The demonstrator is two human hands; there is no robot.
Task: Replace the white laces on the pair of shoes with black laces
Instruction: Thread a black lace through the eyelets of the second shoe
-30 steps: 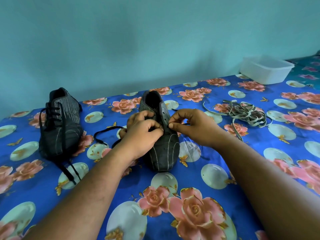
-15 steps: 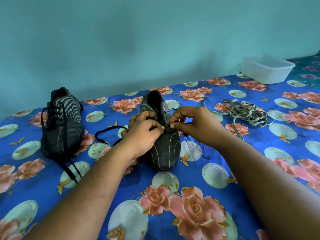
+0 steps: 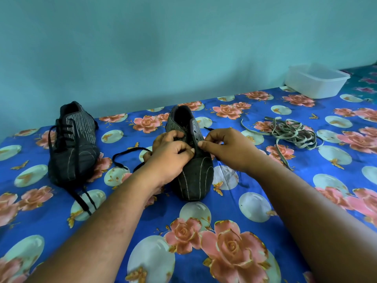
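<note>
A dark striped shoe (image 3: 193, 176) stands in the middle of the cloth, toe towards me. My left hand (image 3: 169, 156) grips its left side over the eyelets, fingers curled. My right hand (image 3: 226, 148) pinches at the eyelet flap on the shoe's right side, where a black lace end (image 3: 208, 129) pokes out. Another stretch of the black lace (image 3: 126, 156) loops on the cloth left of this shoe. The second dark shoe (image 3: 74, 144) stands at the left, threaded with a black lace whose ends trail forward. The old pale laces (image 3: 289, 131) lie in a tangled heap at the right.
A white plastic tub (image 3: 316, 82) sits at the back right against the teal wall. The blue floral cloth (image 3: 204, 242) covers the whole surface.
My right hand has shifted slightly back along the eyelet flap, its fingers now pinching higher up. The left hand and both shoes have stayed put.
</note>
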